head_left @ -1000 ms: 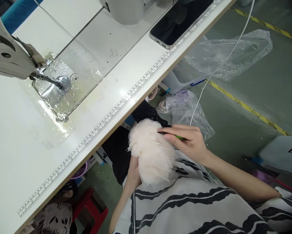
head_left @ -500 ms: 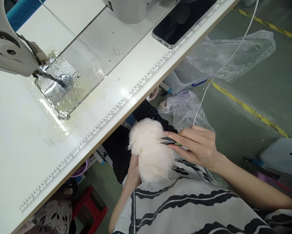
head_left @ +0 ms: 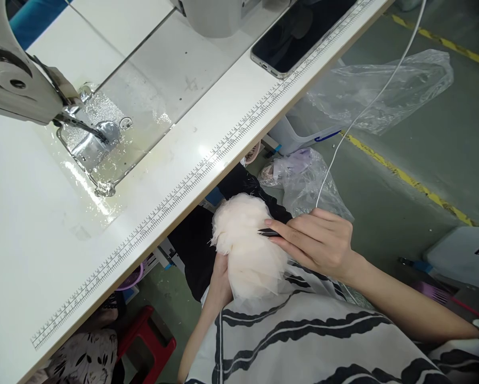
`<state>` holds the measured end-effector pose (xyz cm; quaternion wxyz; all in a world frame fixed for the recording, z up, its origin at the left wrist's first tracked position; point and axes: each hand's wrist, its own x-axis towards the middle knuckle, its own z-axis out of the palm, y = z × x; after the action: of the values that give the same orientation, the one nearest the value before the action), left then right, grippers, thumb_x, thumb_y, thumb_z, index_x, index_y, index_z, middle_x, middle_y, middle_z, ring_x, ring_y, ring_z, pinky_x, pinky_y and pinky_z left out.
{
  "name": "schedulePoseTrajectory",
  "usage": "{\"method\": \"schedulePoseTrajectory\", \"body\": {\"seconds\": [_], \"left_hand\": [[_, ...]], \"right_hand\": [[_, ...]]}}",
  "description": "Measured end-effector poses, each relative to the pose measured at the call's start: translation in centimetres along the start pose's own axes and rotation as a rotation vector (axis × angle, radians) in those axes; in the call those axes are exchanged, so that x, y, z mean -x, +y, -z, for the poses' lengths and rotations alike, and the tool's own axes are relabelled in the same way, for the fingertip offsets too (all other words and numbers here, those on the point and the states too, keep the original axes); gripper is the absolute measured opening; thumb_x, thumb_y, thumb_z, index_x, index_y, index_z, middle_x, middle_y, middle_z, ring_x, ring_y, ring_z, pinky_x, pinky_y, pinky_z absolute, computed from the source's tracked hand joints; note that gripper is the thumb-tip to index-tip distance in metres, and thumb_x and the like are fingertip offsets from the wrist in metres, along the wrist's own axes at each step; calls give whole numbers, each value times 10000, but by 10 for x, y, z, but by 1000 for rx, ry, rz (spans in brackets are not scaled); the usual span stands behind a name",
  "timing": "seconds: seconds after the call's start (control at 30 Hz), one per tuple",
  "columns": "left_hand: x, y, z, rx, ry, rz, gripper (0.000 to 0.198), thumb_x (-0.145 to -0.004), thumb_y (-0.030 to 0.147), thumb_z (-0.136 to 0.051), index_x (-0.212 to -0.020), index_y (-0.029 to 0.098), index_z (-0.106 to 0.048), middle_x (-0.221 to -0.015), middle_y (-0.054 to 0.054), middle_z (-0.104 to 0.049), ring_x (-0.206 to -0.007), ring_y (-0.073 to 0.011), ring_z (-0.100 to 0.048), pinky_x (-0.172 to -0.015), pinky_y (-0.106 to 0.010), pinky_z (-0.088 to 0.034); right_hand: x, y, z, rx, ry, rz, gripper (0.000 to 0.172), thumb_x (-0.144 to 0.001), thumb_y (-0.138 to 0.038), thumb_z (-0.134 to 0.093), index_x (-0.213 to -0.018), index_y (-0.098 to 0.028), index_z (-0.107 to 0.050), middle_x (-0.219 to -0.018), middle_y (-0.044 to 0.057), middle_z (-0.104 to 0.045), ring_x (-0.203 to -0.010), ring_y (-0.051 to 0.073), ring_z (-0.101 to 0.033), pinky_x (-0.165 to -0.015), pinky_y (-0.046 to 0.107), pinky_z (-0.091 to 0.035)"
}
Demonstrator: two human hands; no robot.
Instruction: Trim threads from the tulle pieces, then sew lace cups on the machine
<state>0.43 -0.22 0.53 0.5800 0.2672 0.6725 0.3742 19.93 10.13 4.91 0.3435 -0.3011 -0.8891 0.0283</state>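
A bunched piece of pale pink tulle rests above my lap, just off the table's front edge. My left hand is under its left side and supports it; the fingers are hidden by the fabric. My right hand is closed around small thread snips, whose dark blades point left against the right side of the tulle. The two blades lie together, and my fingers cover the handles.
A sewing machine stands on the white table, with a printed ruler along its edge. A phone lies near that edge. Plastic bags, a clear bin and a red stool are below. A white cord hangs at right.
The snips' blades have closed from slightly apart. My right hand has shifted a little to the left, towards the tulle. My left hand and the tulle are almost where they were.
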Motion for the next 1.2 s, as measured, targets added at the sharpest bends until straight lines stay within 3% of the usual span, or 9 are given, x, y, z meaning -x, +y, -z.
{"method": "schedulePoseTrajectory", "body": {"seconds": [0.27,0.67,1.0,1.2], "left_hand": [[6,9,2,-11,-21,35,568,-834,633,-586,-1224,221,-627,-1336,-117,-602,-1375,-389,-403,-1154,-495,-322],[4,-1,2,19,26,25,625,-780,708,-587,-1209,260,-663,-1307,-107,-635,-1358,-361,-446,-1160,-472,-335],[4,-2,4,7,15,13,687,-767,762,-554,-1206,245,-671,-1291,-123,-645,-1385,-380,-412,-1173,-492,-323],[4,-1,3,43,-3,10,587,-820,703,-541,-1217,289,-665,-1315,-96,-641,-1364,-366,-448,-1136,-488,-387]], "right_hand": [[0,1,-2,-12,17,8,245,-883,-217,-691,-1122,-165,-673,-661,-19,-662,-542,93,-525,-529,289,-341],[6,3,-9,-32,69,-10,289,-896,-235,-672,-1181,-188,-668,-645,-22,-654,-527,97,-527,-517,292,-343],[5,3,-10,-358,43,-284,209,-950,-244,-586,-1120,-196,-698,-660,6,-633,-518,104,-496,-514,290,-357],[6,7,-6,-140,45,-131,322,-904,-288,-659,-1218,-216,-657,-646,-17,-620,-518,101,-498,-517,285,-347]]}}
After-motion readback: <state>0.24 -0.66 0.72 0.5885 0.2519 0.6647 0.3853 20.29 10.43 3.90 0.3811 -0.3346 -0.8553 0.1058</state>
